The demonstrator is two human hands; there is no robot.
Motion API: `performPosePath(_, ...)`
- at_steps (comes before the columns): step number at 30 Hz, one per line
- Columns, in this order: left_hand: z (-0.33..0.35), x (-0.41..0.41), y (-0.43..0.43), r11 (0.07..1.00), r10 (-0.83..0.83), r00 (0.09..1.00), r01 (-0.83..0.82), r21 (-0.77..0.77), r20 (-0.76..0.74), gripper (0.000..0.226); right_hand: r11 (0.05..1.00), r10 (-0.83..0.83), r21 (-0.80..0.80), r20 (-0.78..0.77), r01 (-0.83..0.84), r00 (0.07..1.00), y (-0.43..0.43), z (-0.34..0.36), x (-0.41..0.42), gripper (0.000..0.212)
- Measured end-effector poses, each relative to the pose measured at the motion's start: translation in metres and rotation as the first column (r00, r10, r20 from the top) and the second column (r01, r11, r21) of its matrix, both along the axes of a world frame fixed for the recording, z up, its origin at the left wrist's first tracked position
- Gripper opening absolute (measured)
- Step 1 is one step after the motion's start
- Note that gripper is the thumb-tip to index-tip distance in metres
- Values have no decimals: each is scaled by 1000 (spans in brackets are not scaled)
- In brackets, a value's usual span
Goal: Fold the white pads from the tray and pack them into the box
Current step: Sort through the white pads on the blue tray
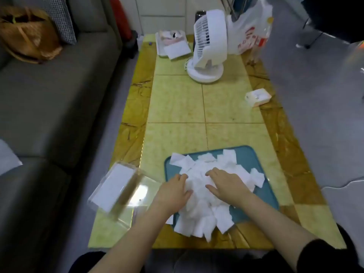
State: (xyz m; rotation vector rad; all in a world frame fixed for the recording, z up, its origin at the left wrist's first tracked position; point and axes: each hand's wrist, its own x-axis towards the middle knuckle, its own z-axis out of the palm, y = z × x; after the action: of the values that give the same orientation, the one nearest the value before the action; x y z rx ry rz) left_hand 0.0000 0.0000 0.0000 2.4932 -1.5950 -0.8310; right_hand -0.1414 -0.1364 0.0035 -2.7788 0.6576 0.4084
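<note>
Resting on the heap of white pads [199, 219], which fills the teal tray [263, 194] and spills over its near edge onto the table [177, 107], the 2 hands look set to single out 1 pad for folding. The left hand [173, 192] lies at the heap's left side and the right hand [226, 184] on top, both with fingers loosely straight, gripping nothing visible. The clear box [116, 186] sits just left of the tray, lid open, a white stack inside, probably kept close for short transfers.
</note>
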Motion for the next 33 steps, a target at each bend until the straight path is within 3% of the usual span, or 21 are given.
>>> performPosePath(5,-45,-7,-21,998,29,999,-28,-51,25,31,999,-8,-32,44,10,999,-11,-55,-3,42)
performPosePath(7,-54,-10,-26,995,56,996,-50,-89,65,23,998,18,-69,128,-9,992,-15,-69,-5,36)
performPosePath(10,-62,-14,-32,966,143,988,-126,-227,63,20,978,88,-205,294,-27,952,-19,-79,-6,33)
performPosePath(13,-64,-19,-36,922,223,975,-204,-330,20,16,980,82,-196,319,-19,944,-22,-78,-5,21)
performPosePath(20,-74,-22,-28,794,316,948,-278,-540,-22,29,966,-37,-203,497,158,867,-17,-70,-8,23)
performPosePath(27,-61,-32,-1,615,359,910,-396,-682,-205,26,930,-258,-101,502,353,826,6,-56,-32,24)
performPosePath(30,-52,-32,8,607,365,913,-380,-698,-180,27,912,-327,-87,435,400,839,12,-55,-43,29)
performPosePath(33,-47,-32,16,610,375,908,-392,-688,-185,29,905,-332,-131,377,404,865,21,-61,-50,50)
